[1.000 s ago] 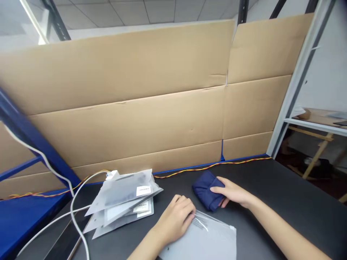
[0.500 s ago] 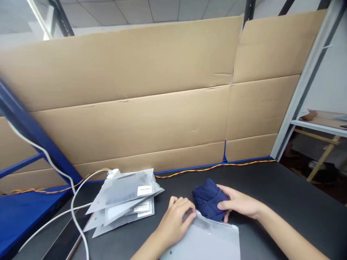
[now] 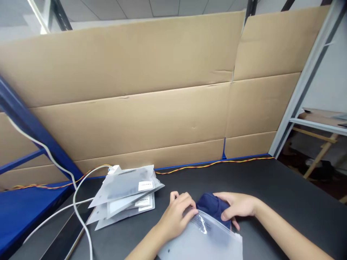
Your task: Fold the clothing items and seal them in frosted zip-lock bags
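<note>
A frosted zip bag (image 3: 208, 238) lies at the near edge of the black table, its zip end facing away from me. My left hand (image 3: 180, 216) pinches the bag's upper left corner between thumb and fingers. Folded navy-blue cloth (image 3: 213, 206) is gripped in my right hand (image 3: 235, 209), thumb on top and the other fingers partly hidden beneath. The cloth's near part sits at the bag's mouth, behind the front sheet's edge; how deep it reaches inside I cannot tell.
Several frosted bags with white labels (image 3: 127, 195) are stacked on the left. White cables (image 3: 78, 213) loop beside them. A cardboard wall (image 3: 151, 122) closes off the table's back, with a twisted yellow-red wire (image 3: 189, 167) along its foot. A grey post (image 3: 300, 86) stands right.
The navy cloth has moved down toward me, with more of it behind the bag's edge. The bag's mouth has lifted a little. My left hand keeps its pinch on the corner.
</note>
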Available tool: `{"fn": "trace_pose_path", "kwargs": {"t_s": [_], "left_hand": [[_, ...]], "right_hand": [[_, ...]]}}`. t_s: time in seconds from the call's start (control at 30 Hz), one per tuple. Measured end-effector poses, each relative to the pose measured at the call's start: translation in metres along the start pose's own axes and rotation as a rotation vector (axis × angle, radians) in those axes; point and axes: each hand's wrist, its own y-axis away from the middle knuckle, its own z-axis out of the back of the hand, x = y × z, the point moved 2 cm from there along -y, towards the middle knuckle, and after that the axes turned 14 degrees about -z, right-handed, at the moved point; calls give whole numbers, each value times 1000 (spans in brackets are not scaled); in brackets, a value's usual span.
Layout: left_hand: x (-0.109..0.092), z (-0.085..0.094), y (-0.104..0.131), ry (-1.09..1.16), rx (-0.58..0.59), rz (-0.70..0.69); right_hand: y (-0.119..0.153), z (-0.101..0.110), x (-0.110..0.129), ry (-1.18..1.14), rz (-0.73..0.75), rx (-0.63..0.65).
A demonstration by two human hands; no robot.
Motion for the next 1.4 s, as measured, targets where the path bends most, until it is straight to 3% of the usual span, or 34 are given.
{"fn": "trace_pose_path", "kwargs": {"t_s": [0.2,0.3,0.57,0.8,1.03,1.2,1.4], "left_hand": [[-8,-1,1,-92,-35,-107],[-9,2,0,-124,-54,-146],[-1,9,-2,-186,-93,-96],[-3,10,-1,16,-37,-108],[14,9,2,35,-73,116],[14,7,1,90,-13,107],[16,7,3,175,35,97]], "right_hand": [[-6,-14,1,21,-116,162],[-6,-13,2,-60,-91,58],[-9,-11,4,-76,18,-260],[-3,-18,5,71,-46,-243],[-3,-17,19,129,227,-413],[-1,-13,16,264,94,-249],[4,-13,18,415,147,-207]]}}
